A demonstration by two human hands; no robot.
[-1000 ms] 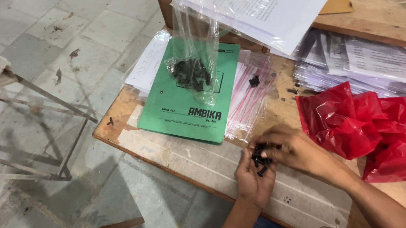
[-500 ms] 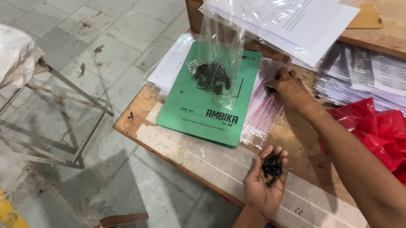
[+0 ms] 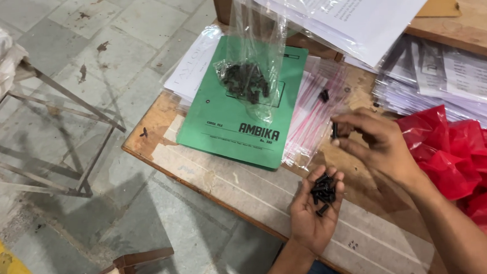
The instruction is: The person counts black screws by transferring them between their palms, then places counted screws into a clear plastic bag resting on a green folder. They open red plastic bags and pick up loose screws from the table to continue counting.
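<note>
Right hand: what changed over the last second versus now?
The right hand left the cupped left hand, reached out to the clear sleeves by the green booklet, and has come back partway with one black screw pinched in its fingertips. The left hand turned palm up, keeping its pile of screws. Booklet, bag of screws and red plastic stayed put.

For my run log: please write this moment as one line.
left hand: cupping black screws | right hand: pinching one screw | over wooden table
</note>
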